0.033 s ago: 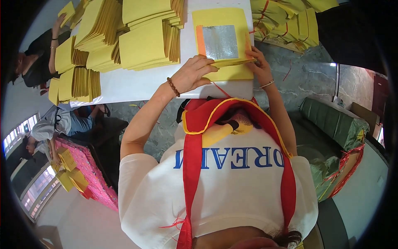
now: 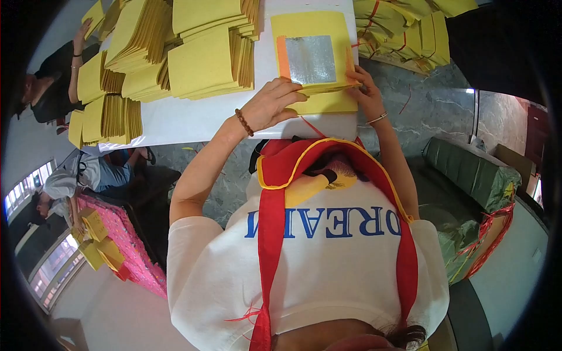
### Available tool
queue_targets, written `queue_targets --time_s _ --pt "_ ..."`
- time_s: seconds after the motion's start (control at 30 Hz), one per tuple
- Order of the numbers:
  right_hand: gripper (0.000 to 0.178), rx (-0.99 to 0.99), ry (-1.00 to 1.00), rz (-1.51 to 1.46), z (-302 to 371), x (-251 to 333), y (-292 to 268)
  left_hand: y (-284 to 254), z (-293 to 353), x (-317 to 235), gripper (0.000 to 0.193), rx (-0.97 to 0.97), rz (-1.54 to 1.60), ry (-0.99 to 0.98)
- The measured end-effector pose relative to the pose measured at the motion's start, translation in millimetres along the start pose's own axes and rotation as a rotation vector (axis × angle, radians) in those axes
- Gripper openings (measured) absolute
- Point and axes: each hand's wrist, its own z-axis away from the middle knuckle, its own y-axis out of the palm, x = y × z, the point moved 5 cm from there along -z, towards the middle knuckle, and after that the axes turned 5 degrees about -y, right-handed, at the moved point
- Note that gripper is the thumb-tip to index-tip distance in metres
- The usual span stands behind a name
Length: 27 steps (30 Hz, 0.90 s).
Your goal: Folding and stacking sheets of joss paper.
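Note:
A stack of yellow paper sheets lies in front of me on the white table. On the top sheet is a silver foil square, with an orange strip along its left side. The near edge of the upper paper is folded up into a raised ridge just below the foil. My left hand grips the left end of this fold, fingers over it and thumb underneath. At its right end my right hand pinches the same fold. Beneath the fold, more yellow paper lies flat.
Several piles of folded yellow paper crowd the table's left side. Tied yellow bundles stand beyond its right edge. A green wrapped bale is at right. Two other people work on the left, one by a pink-covered table.

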Motion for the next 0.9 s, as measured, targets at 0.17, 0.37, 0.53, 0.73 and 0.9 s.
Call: queue_targets --time_s 0.17,0.37,0.53,0.73,0.9 --pt "0.038 0.023 -0.034 0.021 -1.5 -6.2 -4.1 -5.0 -3.1 -0.5 0.022 -0.036 -0.006 0.067" --pt "0.040 0.118 -0.069 -0.037 -3.3 -0.6 -8.8 -10.4 -3.7 8.1 0.014 -0.082 0.224 -0.122" --pt "0.040 0.106 -0.058 0.115 0.5 -5.6 -6.9 -11.9 -9.8 14.1 0.010 -0.128 0.302 -0.230" --pt "0.040 -0.044 -0.071 0.108 -3.2 -9.5 -2.8 -8.9 0.4 17.9 0.046 -0.162 0.387 -0.297" --pt "0.037 -0.044 -0.138 0.090 -4.3 -6.7 -1.1 -8.0 1.9 19.8 0.096 -0.232 0.267 -0.312"
